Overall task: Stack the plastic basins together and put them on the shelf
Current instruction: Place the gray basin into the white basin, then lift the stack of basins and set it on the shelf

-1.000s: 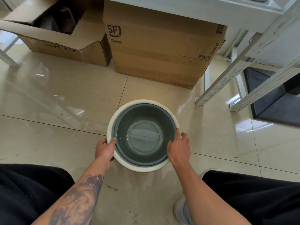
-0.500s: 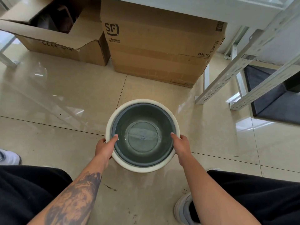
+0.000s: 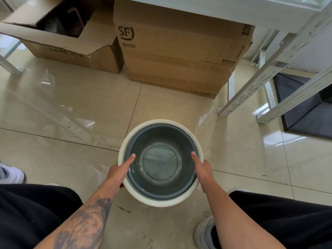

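Observation:
A grey plastic basin (image 3: pixel 159 164) is nested inside a larger white basin (image 3: pixel 161 201), low in the middle of the view over the tiled floor. My left hand (image 3: pixel 119 171) grips the stack's left rim, thumb lying inside the grey basin. My right hand (image 3: pixel 202 168) grips the right rim the same way. The fingers under the rims are hidden. A white metal shelf (image 3: pixel 265 69) stands at the right, its slotted posts slanting down to the floor.
Two cardboard boxes stand ahead: an open one (image 3: pixel 61 44) at the far left and a closed SF box (image 3: pixel 179 51) in the middle. A dark mat (image 3: pixel 305 112) lies under the shelf. My black-trousered legs and shoes frame the bottom.
Both hands have shifted from resting on the rims to gripping them, thumbs reaching inside. The stacked basins look nearer to the camera than before.

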